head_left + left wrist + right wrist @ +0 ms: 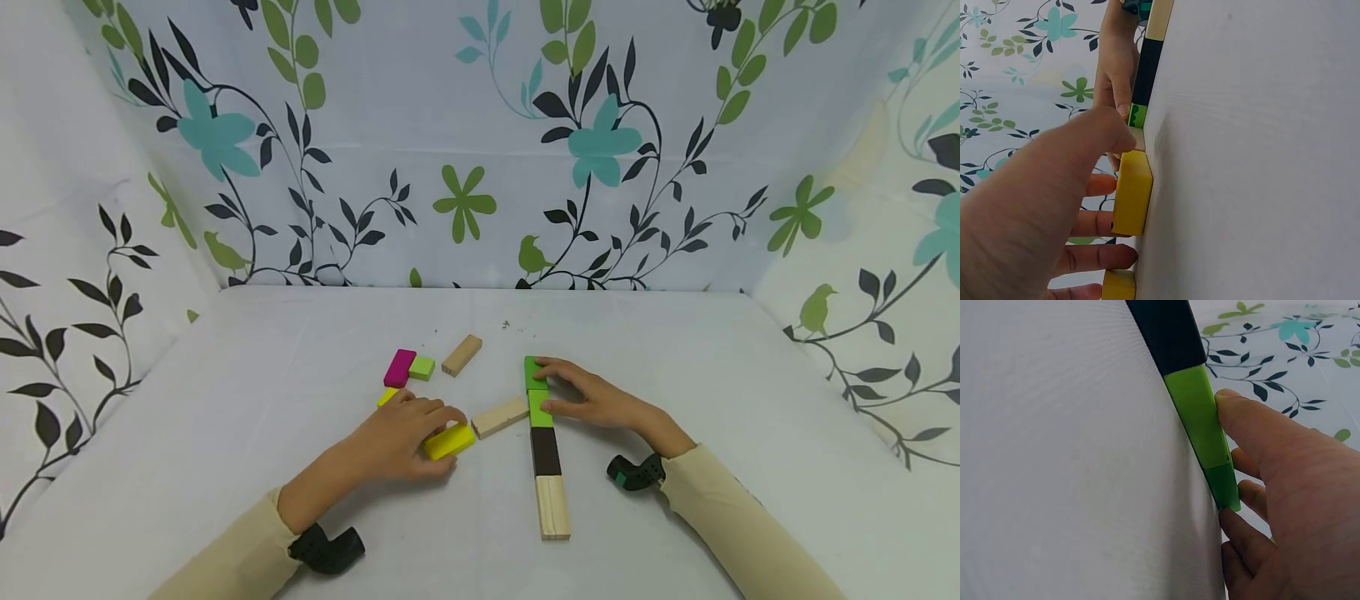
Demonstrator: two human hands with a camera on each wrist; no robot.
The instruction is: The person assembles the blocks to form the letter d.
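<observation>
My left hand holds a yellow block between thumb and fingers, low over the table. In the left wrist view the thumb lies at one end of this yellow block, with the fingers behind it. My right hand is at the far end of a straight row of blocks. Its thumb touches the side of a light green block; a fingertip rests at the end of the dark green block. Nearer in the row lie a dark brown block and a plain wooden block.
One plain wooden block lies slanted between the yellow block and the row. Farther back are another wooden block, a small light green block and a magenta block. A second yellow block is partly hidden behind my left hand.
</observation>
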